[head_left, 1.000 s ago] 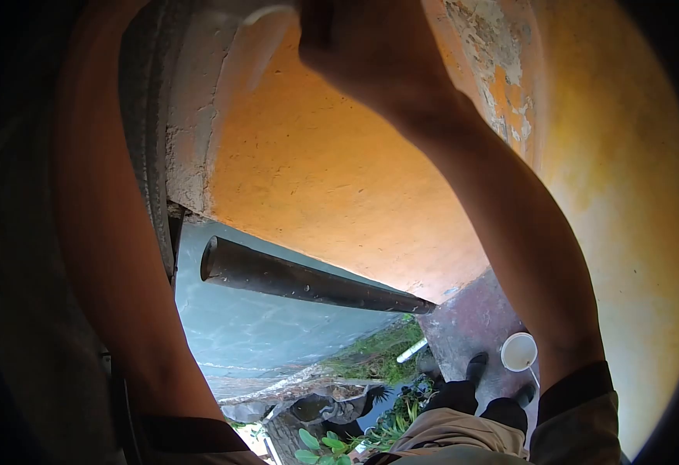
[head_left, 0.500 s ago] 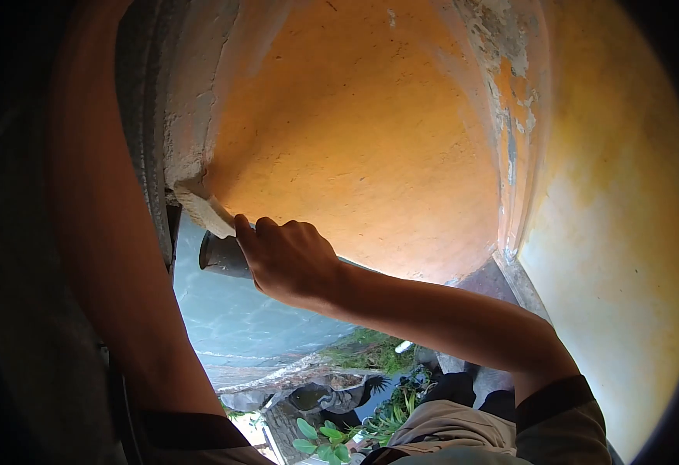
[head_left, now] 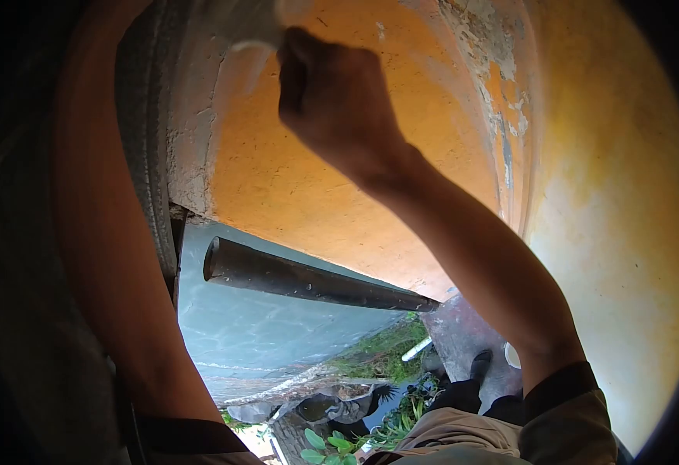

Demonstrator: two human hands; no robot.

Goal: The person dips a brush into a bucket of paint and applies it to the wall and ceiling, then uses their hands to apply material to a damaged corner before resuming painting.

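Note:
My right hand point(head_left: 335, 105) is raised high against the orange wall point(head_left: 355, 201), its fingers closed on what looks like a wide paintbrush point(head_left: 254, 27). Motion smears the brush, and its handle is hidden inside my fist. The brush end points left, over the greyish, rough strip point(head_left: 192, 139) that borders the orange. My left forearm point(head_left: 114, 232) runs up the left side of the view; the hand itself lies beyond the top edge.
Below the orange wall a dark pipe point(head_left: 308, 280) sticks out lengthwise. A yellowish wall point(head_left: 611, 256) stands close on the right, with peeling paint point(head_left: 502, 93) along the corner. Beneath are bluish water point(head_left: 262, 325), rocks, plants point(head_left: 331, 446) and my feet.
My right hand has swept upward with the brush, from the lower left corner of the orange wall to near the top. The pipe it covered now shows. My left forearm has barely moved.

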